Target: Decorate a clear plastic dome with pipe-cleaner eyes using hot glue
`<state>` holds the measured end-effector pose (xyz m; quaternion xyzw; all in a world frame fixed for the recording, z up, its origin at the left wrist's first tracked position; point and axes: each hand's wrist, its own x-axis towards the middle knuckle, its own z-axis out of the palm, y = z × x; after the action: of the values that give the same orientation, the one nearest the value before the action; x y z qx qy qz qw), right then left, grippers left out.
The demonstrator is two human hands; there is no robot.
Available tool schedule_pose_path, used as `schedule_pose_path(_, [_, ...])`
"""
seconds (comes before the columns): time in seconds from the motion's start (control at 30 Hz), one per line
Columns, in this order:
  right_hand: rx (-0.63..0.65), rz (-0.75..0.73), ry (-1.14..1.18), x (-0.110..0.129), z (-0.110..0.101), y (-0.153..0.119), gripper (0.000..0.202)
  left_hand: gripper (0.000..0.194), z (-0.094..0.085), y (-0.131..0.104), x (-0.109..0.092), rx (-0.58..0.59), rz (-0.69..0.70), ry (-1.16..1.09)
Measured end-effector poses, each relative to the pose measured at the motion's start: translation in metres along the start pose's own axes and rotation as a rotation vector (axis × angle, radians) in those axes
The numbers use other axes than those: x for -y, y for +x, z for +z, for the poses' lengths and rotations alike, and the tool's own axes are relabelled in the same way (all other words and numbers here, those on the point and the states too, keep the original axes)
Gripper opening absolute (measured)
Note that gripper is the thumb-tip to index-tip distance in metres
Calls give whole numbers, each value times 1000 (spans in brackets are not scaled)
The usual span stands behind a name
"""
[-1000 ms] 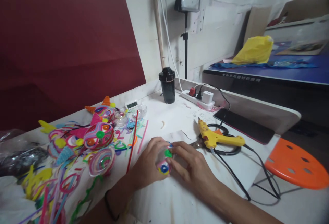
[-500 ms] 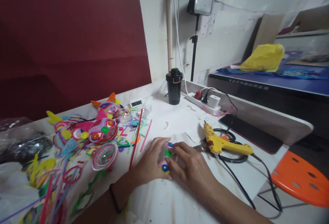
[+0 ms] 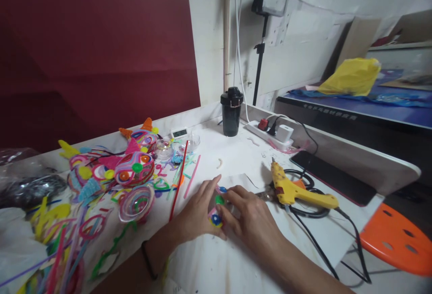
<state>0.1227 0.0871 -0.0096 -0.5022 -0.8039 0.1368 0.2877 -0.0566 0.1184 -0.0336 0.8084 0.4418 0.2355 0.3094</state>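
Note:
Between my hands, just above the white table, is a small craft face (image 3: 216, 219) with two blue-centred round eyes and a green dot in the middle. My left hand (image 3: 194, 216) curves around its left side, with thumb below and fingers above. My right hand (image 3: 256, 219) pinches at the face from the right, its thumb and index fingertips by the green dot. The fingers cover much of the piece. A red pipe cleaner (image 3: 178, 180) and a pink one (image 3: 192, 176) lie just left of my left hand. The yellow glue gun (image 3: 297, 189) rests right of my right hand.
Finished-looking colourful craft faces (image 3: 135, 168), a clear round dish (image 3: 137, 204) and loose pipe cleaners (image 3: 64, 253) crowd the left. A black shaker bottle (image 3: 231, 111), power strip (image 3: 266, 134) and dark phone (image 3: 332, 178) stand along the back and right. Glue gun cord (image 3: 312, 243) hangs over the edge.
The view has shifted slightly, so the background sits a little further right. My right thumb and index finger have come slightly closer together over the green dot. Both hands keep their hold.

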Motion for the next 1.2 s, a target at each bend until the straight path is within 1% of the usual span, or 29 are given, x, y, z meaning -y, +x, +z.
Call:
schedule_pose_path(0.23, [47,48,-39,5,-6,2,18,133,-1,0,-1,9,0,7])
schedule_pose_path(0.4, [75,80,-59,9,-10,3,18,134,-3,0,3,37,18,30])
schedule_pose_path(0.57, [39,64,-61,6,-7,2,16,142,-8,1,8,114,65,10])
schedule_pose_path(0.7, [14,44,-64,3,-4,1,17,144,-18,5,2,184,41,28])
schedule_pose_path(0.87, [38,30,-86,3,-7,1,17,125,-36,11,-15,259,58,84])
schedule_pose_path(0.97, [62,36,-95,4,-9,1,17,114,-43,13,-22,275,53,112])
schedule_pose_path(1.07, [90,53,-93,4,-10,2,19,105,-44,10,-23,233,43,133])
schedule_pose_path(1.2, [100,46,-105,5,-10,2,21,86,-39,3,-21,138,75,114])
